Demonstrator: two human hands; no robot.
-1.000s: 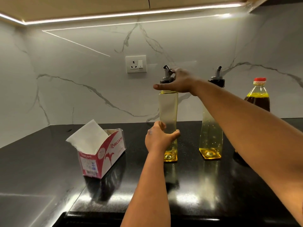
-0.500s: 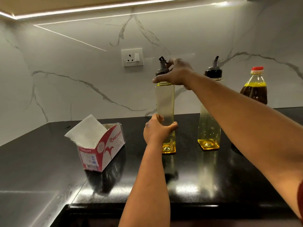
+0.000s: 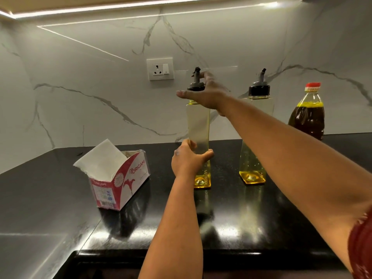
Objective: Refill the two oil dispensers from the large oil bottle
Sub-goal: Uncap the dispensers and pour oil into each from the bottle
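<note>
While the left hand (image 3: 188, 160) wraps the near dispenser (image 3: 198, 137) low to steady it on the table (image 3: 231, 218), the right hand (image 3: 207, 93) curls around its spout cap (image 3: 196, 85), likely unscrewing; the oil bottle (image 3: 308, 115) waits far right.

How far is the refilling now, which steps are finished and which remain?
Nothing looks finished: both dispensers hold only a little oil at the bottom. In hand: the left hand grips the left dispenser low on its body, and the right hand is at its pour cap, apparently to unscrew it. Left: the right dispenser is capped, and the large oil bottle wears its red cap.
</note>
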